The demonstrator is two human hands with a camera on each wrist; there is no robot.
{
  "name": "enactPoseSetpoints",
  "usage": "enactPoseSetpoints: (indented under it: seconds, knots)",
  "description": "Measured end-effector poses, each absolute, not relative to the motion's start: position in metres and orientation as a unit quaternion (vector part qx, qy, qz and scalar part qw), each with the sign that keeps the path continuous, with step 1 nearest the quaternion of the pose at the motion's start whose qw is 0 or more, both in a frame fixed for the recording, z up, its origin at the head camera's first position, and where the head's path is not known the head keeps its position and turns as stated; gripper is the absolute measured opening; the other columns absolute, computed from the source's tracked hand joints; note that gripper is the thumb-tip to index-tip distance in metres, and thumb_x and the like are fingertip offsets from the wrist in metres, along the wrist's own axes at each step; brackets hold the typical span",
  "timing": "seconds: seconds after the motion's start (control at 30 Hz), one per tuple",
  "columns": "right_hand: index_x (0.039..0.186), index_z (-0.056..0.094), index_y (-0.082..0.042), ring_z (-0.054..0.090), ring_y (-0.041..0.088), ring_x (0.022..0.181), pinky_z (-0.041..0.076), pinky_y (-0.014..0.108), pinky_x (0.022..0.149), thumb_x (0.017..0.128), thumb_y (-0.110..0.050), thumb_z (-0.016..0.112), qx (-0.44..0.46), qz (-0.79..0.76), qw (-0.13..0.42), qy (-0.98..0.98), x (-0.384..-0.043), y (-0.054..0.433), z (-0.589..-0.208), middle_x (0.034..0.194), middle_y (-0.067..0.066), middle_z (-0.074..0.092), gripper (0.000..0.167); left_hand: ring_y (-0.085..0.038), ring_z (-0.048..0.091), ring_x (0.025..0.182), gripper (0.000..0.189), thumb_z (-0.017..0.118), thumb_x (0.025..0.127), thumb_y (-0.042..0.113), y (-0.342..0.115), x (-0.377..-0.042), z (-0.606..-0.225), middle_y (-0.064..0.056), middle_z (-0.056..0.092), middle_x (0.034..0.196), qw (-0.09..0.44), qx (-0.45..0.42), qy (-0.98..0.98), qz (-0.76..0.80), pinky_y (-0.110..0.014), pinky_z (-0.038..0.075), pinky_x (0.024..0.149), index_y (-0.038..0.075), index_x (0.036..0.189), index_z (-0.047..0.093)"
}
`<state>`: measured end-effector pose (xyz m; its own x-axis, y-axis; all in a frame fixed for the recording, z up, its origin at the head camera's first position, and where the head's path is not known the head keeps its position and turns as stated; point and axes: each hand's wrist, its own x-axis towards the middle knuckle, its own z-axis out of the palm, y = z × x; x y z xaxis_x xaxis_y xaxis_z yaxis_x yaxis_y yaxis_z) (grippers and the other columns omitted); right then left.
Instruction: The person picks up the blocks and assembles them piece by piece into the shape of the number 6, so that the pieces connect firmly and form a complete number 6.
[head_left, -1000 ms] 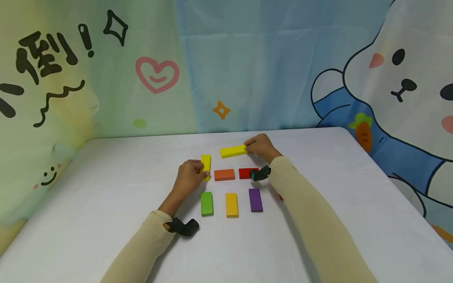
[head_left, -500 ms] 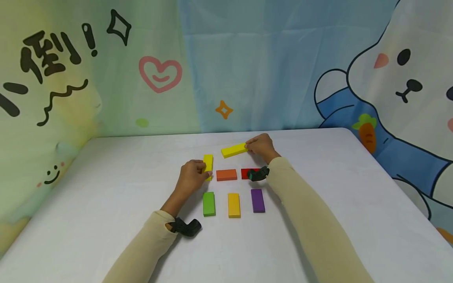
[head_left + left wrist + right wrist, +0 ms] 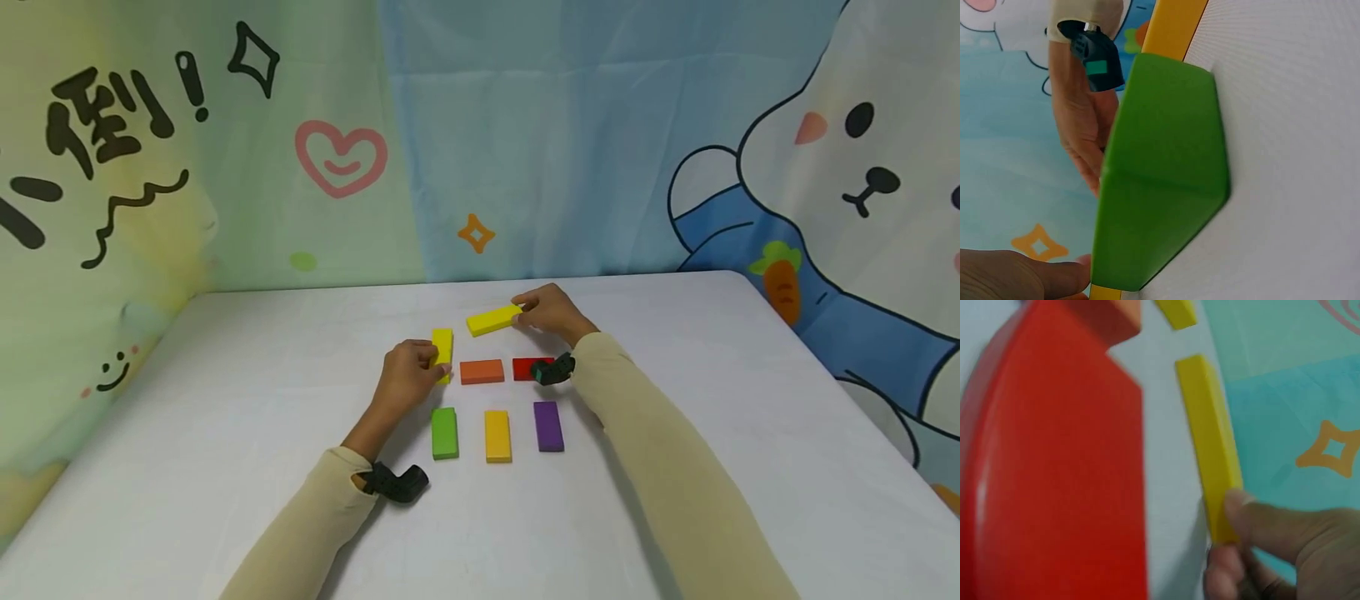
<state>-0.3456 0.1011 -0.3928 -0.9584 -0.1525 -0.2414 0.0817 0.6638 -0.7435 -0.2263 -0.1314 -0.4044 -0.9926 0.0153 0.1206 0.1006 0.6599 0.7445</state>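
Observation:
My left hand pinches a long yellow block lying lengthwise on the table, its thumb also showing in the left wrist view. My right hand pinches the right end of a second yellow block, set slantwise farther back. The right wrist view shows thumb and fingers around the end of this yellow block. Between the hands and nearer me lie an orange block and a red block, the red one partly covered by the right wrist camera.
A front row holds a green block, an amber block and a purple block. The green block looms large in the left wrist view. A printed cloth hangs behind the white table.
The right hand and its yellow block have shifted slightly left, and the block slants a little more. The left hand keeps its hold in place. The head view has drifted slightly.

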Motion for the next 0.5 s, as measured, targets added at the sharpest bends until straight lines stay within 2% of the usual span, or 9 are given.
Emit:
enactPoseSetpoints:
  seconds: [0.5]
  knots:
    - [0.133,0.062,-0.013,0.055,0.026,0.107,0.053,0.034,0.085,0.092,-0.015,0.069,-0.105,-0.4,0.126,0.902,-0.3479,0.1073,-0.4005,0.135,0.01,0.053,0.042,-0.032,0.053,0.121,0.034,0.075,0.086,0.007,-0.132,-0.2259,-0.4041,-0.021,0.06,0.125,0.056,-0.032,-0.909,-0.412,-0.044,0.044,0.102,-0.01,0.115,0.067]
